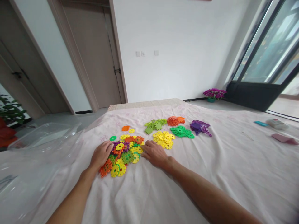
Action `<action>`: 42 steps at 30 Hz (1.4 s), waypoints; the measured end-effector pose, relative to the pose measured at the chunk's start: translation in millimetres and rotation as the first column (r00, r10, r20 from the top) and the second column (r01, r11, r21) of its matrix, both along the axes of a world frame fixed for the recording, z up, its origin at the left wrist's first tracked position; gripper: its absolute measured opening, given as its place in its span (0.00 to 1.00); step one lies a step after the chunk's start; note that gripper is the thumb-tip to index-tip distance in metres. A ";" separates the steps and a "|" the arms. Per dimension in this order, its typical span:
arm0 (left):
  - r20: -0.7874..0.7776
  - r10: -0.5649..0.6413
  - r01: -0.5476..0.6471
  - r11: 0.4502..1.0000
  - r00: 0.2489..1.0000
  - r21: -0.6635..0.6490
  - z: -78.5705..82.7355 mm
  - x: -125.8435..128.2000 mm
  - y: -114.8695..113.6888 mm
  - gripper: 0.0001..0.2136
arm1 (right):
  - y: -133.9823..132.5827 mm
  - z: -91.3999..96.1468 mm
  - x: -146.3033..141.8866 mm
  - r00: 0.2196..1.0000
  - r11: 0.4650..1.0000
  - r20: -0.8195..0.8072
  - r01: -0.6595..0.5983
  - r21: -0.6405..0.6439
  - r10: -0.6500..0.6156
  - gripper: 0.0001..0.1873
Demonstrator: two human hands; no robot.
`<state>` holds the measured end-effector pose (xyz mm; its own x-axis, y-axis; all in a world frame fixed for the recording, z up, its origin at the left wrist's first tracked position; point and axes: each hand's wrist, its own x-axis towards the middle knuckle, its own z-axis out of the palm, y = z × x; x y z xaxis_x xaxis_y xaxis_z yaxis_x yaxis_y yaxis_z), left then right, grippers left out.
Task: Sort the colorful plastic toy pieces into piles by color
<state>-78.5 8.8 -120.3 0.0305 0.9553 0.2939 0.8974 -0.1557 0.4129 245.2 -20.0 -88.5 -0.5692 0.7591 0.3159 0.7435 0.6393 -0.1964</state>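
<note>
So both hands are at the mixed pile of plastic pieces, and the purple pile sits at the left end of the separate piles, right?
Not quite: the head view shows the purple pile at the right end of the separate piles. The left hand and right hand are indeed at the mixed pile.

The person's 2 hands, the left hand and the right hand, are bare from the fingertips up. The left forearm and the right forearm are bare too, smooth and fairly slim, each widening from a narrower wrist. A rounded bone stands out at the right wrist. The nails are too small to make out.
</note>
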 end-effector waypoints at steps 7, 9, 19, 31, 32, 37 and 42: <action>-0.014 -0.001 0.001 1.000 1.000 0.009 -0.9 -1.6 0.1 0.24 | 6.3 1.8 -6.1 0.997 0.999 0.058 0.049 -0.023 -0.047 0.17; -0.007 -0.006 0.006 1.000 1.000 0.021 -3.7 -3.5 0.7 0.24 | 6.5 2.9 -7.4 0.997 0.999 0.069 0.046 -0.016 -0.045 0.17; -0.011 -0.033 0.033 0.998 0.999 0.061 -8.0 -6.6 2.6 0.22 | 3.6 -0.7 4.0 0.964 0.971 -0.160 0.227 0.073 -0.213 0.15; -0.014 -0.040 0.040 0.997 0.999 0.069 -4.6 -5.5 -0.6 0.22 | 27.7 -1.7 64.6 0.738 0.754 -0.334 0.648 0.109 -0.586 0.11; -0.014 -0.038 0.039 0.997 0.999 0.071 -4.4 -5.4 -0.7 0.22 | 28.8 -2.3 67.5 0.733 0.749 -0.348 0.652 0.115 -0.585 0.11; -0.016 -0.040 0.041 0.996 0.999 0.076 -5.1 -5.7 -1.1 0.23 | 20.9 -1.0 54.2 0.865 0.873 -0.326 0.453 0.181 -0.381 0.09; -0.003 -0.041 0.042 0.996 0.999 0.077 -4.7 -4.1 -1.4 0.23 | 1.2 0.8 18.9 0.977 0.988 -0.196 0.104 0.118 -0.079 0.09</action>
